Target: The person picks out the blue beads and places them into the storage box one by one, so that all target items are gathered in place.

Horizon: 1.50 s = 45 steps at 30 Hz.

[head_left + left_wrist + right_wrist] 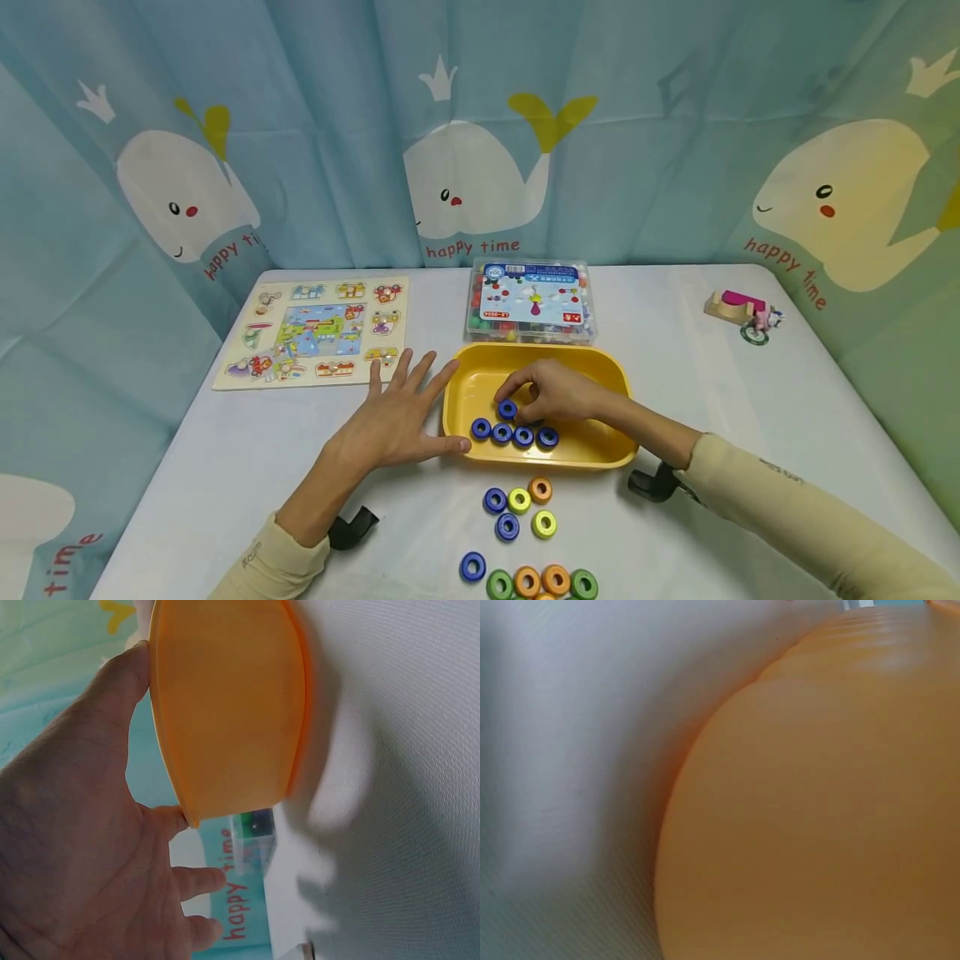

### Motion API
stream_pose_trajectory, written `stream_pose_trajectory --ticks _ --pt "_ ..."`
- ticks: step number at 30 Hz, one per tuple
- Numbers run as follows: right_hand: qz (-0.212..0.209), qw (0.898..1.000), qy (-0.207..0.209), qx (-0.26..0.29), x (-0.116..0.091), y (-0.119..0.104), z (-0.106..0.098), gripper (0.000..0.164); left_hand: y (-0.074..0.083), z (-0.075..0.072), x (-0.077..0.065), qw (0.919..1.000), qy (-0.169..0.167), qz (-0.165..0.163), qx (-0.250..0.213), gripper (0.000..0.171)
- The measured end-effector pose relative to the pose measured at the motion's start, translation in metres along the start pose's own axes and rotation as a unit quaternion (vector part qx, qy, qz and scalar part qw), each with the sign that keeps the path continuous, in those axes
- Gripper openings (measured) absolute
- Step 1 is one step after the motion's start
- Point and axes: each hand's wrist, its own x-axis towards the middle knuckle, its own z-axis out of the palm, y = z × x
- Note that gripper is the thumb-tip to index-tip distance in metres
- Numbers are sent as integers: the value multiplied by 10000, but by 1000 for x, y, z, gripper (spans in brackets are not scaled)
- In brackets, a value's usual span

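A yellow plastic bin [615, 454] stands in the middle of the table. Inside it, along the near side, several blue rings [547, 437] lie in a row. My right hand [558, 392] reaches in over the far right part and pinches another blue ring [507, 409] between thumb and index finger, just behind that row. At the bin's left end, my left hand [397, 421] is spread wide, its thumb and index fingertip at the rim. The left wrist view shows this left hand [97, 817] against the bin's outer wall [229, 712]. Only bin wall [817, 810] and table fill the right wrist view.
Loose blue, yellow, orange and green rings [507, 527] lie on the table nearer me. Behind the bin stands a clear case [531, 300] of coloured pieces. A wooden picture puzzle [322, 333] lies at the left, small toys [742, 310] at the far right.
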Motion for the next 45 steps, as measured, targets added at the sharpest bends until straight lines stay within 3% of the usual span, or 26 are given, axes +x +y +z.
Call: stream_pose_trajectory --ticks 15,20,25,30,35,39,45 --pt "69 10000 29 -34 -2 -1 -1 29 1 -1 -1 10000 16 14 -32 104" --pt "-105 9993 350 -10 -13 -18 -8 32 1 0 -2 10000 40 24 -16 104" --pt "-404 9974 587 -75 -38 -46 -7 30 0 0 -2 10000 77 52 32 104" --pt "-753 9961 457 -2 -64 -62 9 31 0 0 -2 9999 95 67 60 105" --pt "-872 9955 176 339 -83 -63 33 31 0 0 -2 9999 104 34 51 105" --pt "-931 9940 9 571 -92 -60 54 29 0 0 -2 9999 102 30 49 104" --pt "-1039 9935 210 403 -95 -54 77 31 1 0 -1 9999 133 46 21 104"
